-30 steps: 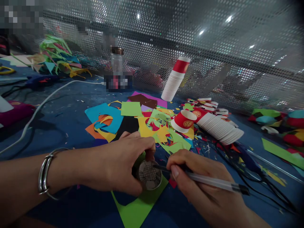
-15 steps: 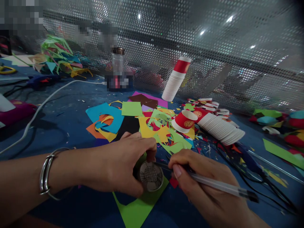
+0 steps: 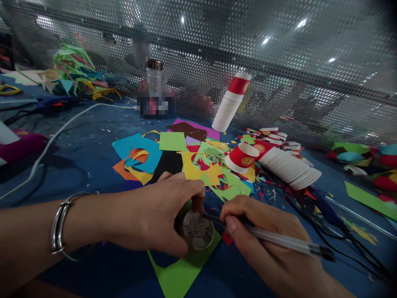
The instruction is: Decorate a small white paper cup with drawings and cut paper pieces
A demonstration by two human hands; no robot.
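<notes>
Translucent pen [image 3: 285, 241], pinched between thumb and forefinger of the right hand [image 3: 273, 257], point aimed between nine and ten o'clock at the line-drawn round piece [image 3: 199, 227]. Left hand [image 3: 155, 213]: arched, forearm from nine o'clock, fingers closed round the piece, forefinger at its twelve, thumb at eight. Green paper [image 3: 182, 275]: at its six; red cup [image 3: 237, 159]: at one.

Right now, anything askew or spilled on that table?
Yes, mildly: one paper-cup stack lies on its side, while another stack stands on end, seemingly leaning. Cut paper scraps are strewn untidily across the blue table.
</notes>
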